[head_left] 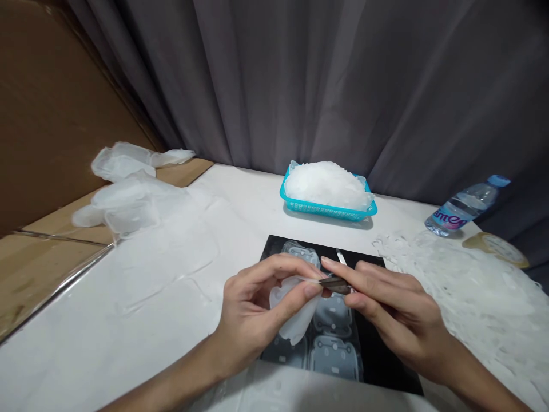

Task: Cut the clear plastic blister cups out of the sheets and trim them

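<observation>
My left hand (261,312) pinches a small translucent white plastic piece (294,312) between thumb and fingers, held just above a black mat (386,366). My right hand (388,306) grips a thin metal blade tool (337,283), its tip touching the top edge of the plastic piece. On the mat lie several more translucent moulded pieces (332,355), partly hidden under both hands. A second thin metal tool (341,257) lies on the mat behind my fingers.
A turquoise basket (328,210) heaped with white plastic pieces stands behind the mat. Scattered clear trimmings (472,292) cover the table's right side, near a lying water bottle (465,207). Clear plastic gloves (124,194) rest on cardboard at left. A grey curtain hangs behind.
</observation>
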Tool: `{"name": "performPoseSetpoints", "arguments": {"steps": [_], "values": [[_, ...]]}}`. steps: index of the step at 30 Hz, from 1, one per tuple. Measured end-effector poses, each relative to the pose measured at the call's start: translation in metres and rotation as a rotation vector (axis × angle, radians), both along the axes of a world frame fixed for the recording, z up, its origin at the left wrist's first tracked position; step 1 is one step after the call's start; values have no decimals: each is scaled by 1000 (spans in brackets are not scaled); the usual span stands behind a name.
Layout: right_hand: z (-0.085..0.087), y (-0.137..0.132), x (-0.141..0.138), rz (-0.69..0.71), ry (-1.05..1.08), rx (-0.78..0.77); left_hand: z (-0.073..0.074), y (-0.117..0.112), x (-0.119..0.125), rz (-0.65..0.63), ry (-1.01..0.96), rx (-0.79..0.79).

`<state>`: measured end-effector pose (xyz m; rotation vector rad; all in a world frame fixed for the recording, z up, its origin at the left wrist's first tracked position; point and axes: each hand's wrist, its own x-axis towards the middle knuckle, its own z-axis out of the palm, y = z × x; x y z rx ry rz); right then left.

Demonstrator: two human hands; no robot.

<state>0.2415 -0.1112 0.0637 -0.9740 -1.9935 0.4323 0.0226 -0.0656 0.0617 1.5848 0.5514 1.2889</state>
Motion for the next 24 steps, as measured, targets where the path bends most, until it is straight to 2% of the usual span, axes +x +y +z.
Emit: {"name": "performPoseSetpoints", "arguments": {"steps": [24], "values": [[1, 1, -2, 4, -26, 58, 1, 1, 1, 11, 3, 24]]}}
